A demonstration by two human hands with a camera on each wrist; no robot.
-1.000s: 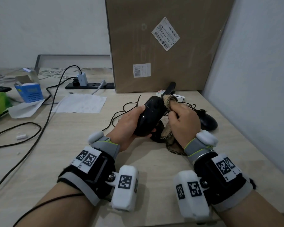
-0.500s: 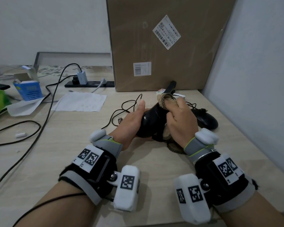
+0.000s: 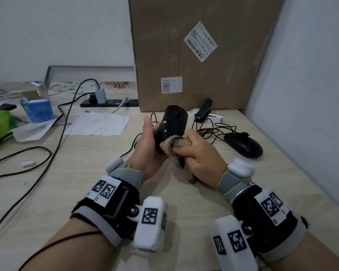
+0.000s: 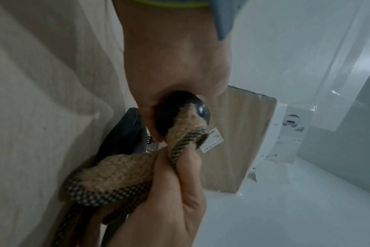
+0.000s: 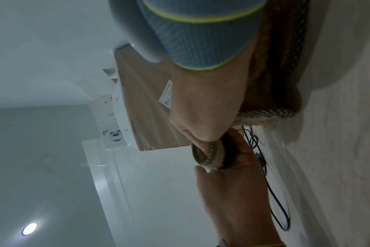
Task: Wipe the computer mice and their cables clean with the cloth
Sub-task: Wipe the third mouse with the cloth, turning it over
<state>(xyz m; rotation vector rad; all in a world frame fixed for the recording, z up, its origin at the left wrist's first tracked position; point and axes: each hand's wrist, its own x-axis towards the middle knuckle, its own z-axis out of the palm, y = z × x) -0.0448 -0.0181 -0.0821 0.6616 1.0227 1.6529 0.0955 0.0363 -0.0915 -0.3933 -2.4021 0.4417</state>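
My left hand (image 3: 150, 139) grips a black computer mouse (image 3: 173, 124), tilted up off the table with its front end pointing away from me. My right hand (image 3: 198, 155) clutches a bunched tan cloth (image 3: 174, 142) and presses it against the mouse's near end. The left wrist view shows the cloth (image 4: 125, 175) wrapped over the mouse (image 4: 177, 112). In the right wrist view the cloth (image 5: 211, 155) sits between both hands. A second black mouse (image 3: 243, 144) lies on the table to the right, its tangled cable (image 3: 213, 132) behind my hands.
A tall cardboard box (image 3: 194, 55) stands at the back, a black stapler (image 3: 204, 110) at its foot. A wall closes the right side. A power strip (image 3: 110, 103), paper sheet (image 3: 98, 124), blue box (image 3: 38, 110) and loose cables (image 3: 53, 145) lie to the left.
My left hand has tipped the mouse more upright. My right hand has slid the cloth from the mouse's far end down to its near end, toward me.
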